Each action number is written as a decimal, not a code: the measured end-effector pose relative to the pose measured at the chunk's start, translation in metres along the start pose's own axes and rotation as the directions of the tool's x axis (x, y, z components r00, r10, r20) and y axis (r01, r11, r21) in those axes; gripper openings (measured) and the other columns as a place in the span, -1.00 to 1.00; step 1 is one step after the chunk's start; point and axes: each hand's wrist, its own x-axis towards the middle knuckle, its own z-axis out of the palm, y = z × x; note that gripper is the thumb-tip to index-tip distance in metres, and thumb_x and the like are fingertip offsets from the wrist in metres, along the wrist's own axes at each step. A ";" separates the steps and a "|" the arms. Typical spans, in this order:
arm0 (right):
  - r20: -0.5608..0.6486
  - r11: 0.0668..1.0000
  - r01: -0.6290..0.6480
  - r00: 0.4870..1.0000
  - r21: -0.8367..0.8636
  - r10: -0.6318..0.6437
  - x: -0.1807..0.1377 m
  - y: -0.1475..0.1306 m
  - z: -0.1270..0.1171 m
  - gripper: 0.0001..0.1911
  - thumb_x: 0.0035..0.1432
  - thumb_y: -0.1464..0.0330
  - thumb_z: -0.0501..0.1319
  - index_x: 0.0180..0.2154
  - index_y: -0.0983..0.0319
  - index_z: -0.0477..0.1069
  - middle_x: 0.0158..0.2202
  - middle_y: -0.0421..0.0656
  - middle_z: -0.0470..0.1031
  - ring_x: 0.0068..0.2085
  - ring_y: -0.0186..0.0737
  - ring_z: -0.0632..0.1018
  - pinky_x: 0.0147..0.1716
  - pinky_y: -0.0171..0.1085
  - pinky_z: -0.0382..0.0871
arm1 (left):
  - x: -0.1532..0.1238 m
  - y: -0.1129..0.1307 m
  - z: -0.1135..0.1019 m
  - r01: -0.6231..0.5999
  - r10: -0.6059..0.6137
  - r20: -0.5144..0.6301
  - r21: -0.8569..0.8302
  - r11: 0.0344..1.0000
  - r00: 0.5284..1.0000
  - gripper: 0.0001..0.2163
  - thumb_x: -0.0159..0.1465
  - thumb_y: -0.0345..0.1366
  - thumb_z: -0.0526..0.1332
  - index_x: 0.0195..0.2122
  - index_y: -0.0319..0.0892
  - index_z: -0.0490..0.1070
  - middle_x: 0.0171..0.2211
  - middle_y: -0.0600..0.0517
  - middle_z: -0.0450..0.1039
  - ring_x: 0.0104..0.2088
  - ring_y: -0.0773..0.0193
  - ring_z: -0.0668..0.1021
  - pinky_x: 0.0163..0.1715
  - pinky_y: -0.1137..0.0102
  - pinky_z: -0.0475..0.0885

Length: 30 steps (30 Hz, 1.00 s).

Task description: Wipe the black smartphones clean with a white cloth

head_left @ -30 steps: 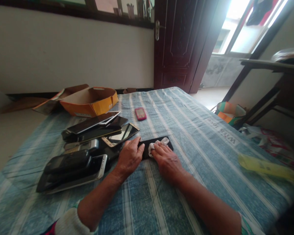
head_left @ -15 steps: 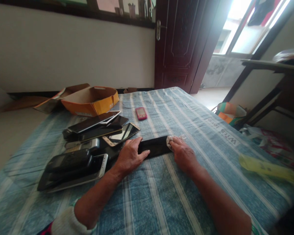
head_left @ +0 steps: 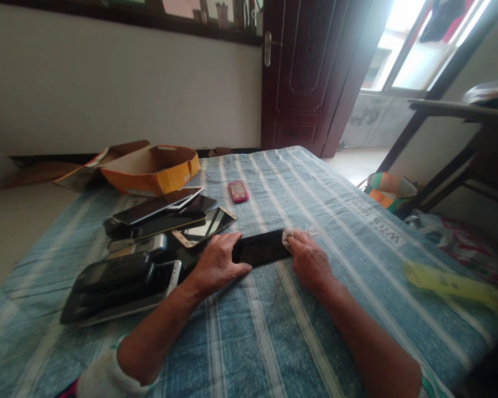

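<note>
A long black phone lies flat on the striped cloth, its glossy side up. My left hand grips its left end, with the thumb at the near edge and the fingers at the far edge. Bunched under the fingers of my right hand is a white tissue, pressed on the phone's right end. A gold-framed phone rests just beyond my left hand. Left of that hand, a black handset sits on top of a white-edged phone.
Several dark phones are piled before an open orange cardboard box. A small red item, blurred out, lies farther back. On the right is a yellow plastic packet. The blue striped cloth covers the surface.
Hardly anything differs. My left thumb has slid slightly down to the phone's near edge, and the tissue still sits at the right end under my right hand.
</note>
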 end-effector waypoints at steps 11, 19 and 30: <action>-0.130 0.966 -0.003 0.991 0.258 0.038 0.004 0.005 0.001 -0.69 0.28 0.45 0.03 -0.10 0.14 0.51 0.03 -0.10 0.51 0.08 -0.13 0.48 0.11 -0.15 0.33 | -0.006 -0.003 0.007 -0.183 0.201 -0.131 0.134 0.974 0.971 -0.32 -0.07 -0.29 0.40 0.12 -0.31 0.31 0.03 -0.24 0.43 0.05 -0.13 0.43 0.08 0.03 0.34; -0.324 0.865 0.043 0.935 0.500 0.141 0.011 0.006 -0.003 -0.70 0.25 0.37 0.07 -0.11 0.22 0.54 -0.06 -0.01 0.57 0.01 -0.09 0.55 0.06 -0.12 0.39 | -0.015 0.001 0.012 -0.330 0.385 -0.217 0.252 0.910 0.897 -0.27 0.00 -0.34 0.40 0.21 -0.28 0.17 0.01 -0.21 0.38 0.02 -0.11 0.39 0.06 0.03 0.35; -0.238 0.719 -0.033 0.932 0.694 0.273 0.012 0.009 -0.015 -0.79 0.06 0.31 0.23 -0.25 0.16 0.59 -0.28 -0.17 0.62 -0.22 -0.15 0.60 -0.17 -0.21 0.47 | -0.032 0.008 0.015 -0.387 0.443 -0.245 0.246 0.889 0.862 -0.28 0.12 -0.36 0.32 0.28 -0.22 0.07 0.04 -0.23 0.35 0.05 -0.14 0.39 0.07 -0.02 0.35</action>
